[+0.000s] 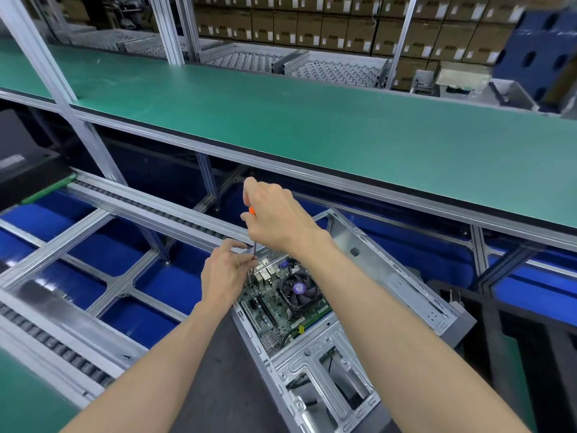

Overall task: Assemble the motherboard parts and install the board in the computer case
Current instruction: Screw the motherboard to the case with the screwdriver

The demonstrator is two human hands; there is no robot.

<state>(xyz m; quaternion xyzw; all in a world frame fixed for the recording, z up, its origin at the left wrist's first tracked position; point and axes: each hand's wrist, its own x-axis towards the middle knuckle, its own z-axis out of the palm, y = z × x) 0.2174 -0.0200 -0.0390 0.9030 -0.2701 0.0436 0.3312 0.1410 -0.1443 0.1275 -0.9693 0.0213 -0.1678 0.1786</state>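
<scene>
Both forearms reach in from the near edge toward the computer case point(402, 276), which lies on its side with its open face up, at the middle right of the scene. Near its close end the bare metal drive bays point(315, 373) show, with no drive visible in them. Farther in, the motherboard point(274, 310) already sits inside the case, with the cooler fan point(297, 290) mounted on it and its rear ports at the far wall, so the fitting of the board's parts looks largely done and the board appears placed.

The right hand point(278, 218) is wrapped around the orange handle of the screwdriver point(254, 254), held upright over the board's far left corner. The left hand point(223, 275) pinches the shaft low down between fingertips, steadying it; the tip and any screw are hidden behind the fingers.

By my reading, the step in hand is fastening the board to the case. How many screws are already in cannot be told. Remaining screws, cabling and the case's side panel, which is off, probably lie ahead.
</scene>
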